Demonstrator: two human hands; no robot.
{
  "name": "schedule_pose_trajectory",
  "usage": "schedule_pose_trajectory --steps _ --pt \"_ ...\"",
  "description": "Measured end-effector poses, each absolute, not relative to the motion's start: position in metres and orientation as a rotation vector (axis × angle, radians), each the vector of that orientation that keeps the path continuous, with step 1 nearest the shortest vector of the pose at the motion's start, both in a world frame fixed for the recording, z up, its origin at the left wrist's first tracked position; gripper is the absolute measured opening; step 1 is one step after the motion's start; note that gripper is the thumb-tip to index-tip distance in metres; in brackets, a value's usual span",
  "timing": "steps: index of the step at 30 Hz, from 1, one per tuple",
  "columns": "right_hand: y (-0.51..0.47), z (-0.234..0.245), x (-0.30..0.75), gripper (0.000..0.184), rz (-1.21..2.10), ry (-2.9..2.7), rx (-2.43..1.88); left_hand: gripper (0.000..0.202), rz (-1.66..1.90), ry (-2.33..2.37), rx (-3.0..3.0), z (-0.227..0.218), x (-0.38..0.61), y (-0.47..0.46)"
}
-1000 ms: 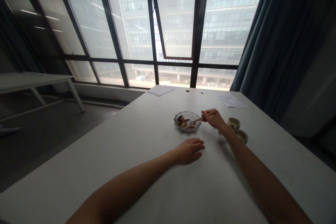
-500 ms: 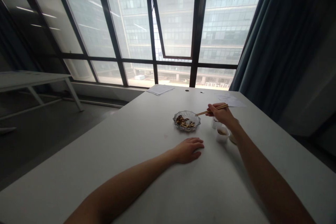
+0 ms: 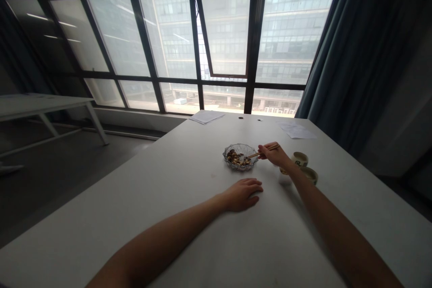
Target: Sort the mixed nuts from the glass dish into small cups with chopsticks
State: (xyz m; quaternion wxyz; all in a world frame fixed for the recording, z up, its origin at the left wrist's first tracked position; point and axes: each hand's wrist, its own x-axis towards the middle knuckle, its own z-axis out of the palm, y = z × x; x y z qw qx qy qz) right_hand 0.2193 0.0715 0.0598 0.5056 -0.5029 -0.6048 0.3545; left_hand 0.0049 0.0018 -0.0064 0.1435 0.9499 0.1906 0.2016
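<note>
So here's what's going on: the right hand (image 3: 274, 155) is out over the table with one pair of wooden chopsticks (image 3: 263, 151), pinched in the fingers (image 3: 265, 148) in the usual closed grip. The tips reach into one cut-glass dish (image 3: 240, 168), right at the pile of nut-like bits (image 3: 236, 158) sitting in it. Can't tell from here whether they've actually got a piece.

The left hand (image 3: 242, 194) is lying flat on the white worktop (image 3: 175, 189), near side of the dish, fingers relaxed and a little apart, holding nothing.

The dish sits about mid-worktop. Just right of the right hand are two small ceramic cups (image 3: 300, 159) (image 3: 309, 174), with something pale tucked by the wrist that I can't make out. Toward the far edge there are two sheets of paper (image 3: 206, 117) (image 3: 297, 131) and two tiny dark objects (image 3: 240, 117) (image 3: 259, 119). Behind it all is a big window (image 3: 224, 36) with a dark curtain (image 3: 324, 49) on the right.
</note>
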Motion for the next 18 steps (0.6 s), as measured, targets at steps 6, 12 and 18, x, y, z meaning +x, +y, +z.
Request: schedule_pose_trajectory --steps 6,12,18 --pt "0.0708 0.0634 0.2221 0.034 0.911 -1.418 -1.207 0.037 0.575 0.538 2.736 -0.005 0.0047 0.0012" --pt "0.071 0.0631 0.2191 0.027 0.924 -1.342 -1.227 0.037 0.563 0.551 2.735 -0.0035 0.0046 0.0008" --pt "0.072 0.0594 0.218 0.026 0.921 -1.331 -1.224 0.036 0.561 0.545 2.73 -0.0016 0.0044 -0.0003"
